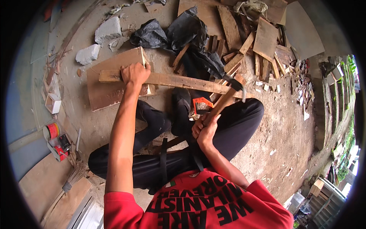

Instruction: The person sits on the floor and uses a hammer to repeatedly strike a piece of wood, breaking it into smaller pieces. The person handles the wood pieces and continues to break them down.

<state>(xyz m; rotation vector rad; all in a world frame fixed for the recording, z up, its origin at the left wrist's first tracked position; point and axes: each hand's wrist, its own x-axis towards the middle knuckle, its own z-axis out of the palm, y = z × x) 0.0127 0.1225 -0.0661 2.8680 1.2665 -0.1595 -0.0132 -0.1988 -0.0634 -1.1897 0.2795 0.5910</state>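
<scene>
A long, narrow wooden plank (179, 81) lies crosswise in front of me, its left end on a brown board block (103, 89). My left hand (135, 74) is closed over the plank near that end and presses it down on the block. In my right hand (206, 128) is the wooden handle of a claw hammer (225, 100), held above my bent right leg. The hammer's dark head is raised over the plank's right part, and its curved claw points right. A handsaw with an orange handle (203, 102) lies just below the plank, its blade mostly hidden.
Black plastic sheeting (187, 28) and a heap of scrap boards (265, 38) lie beyond the plank. White rubble chunks (108, 29) sit at the far left. Cans (51, 131) and a broom (72, 179) are at my left. Debris (303, 89) litters the floor at right.
</scene>
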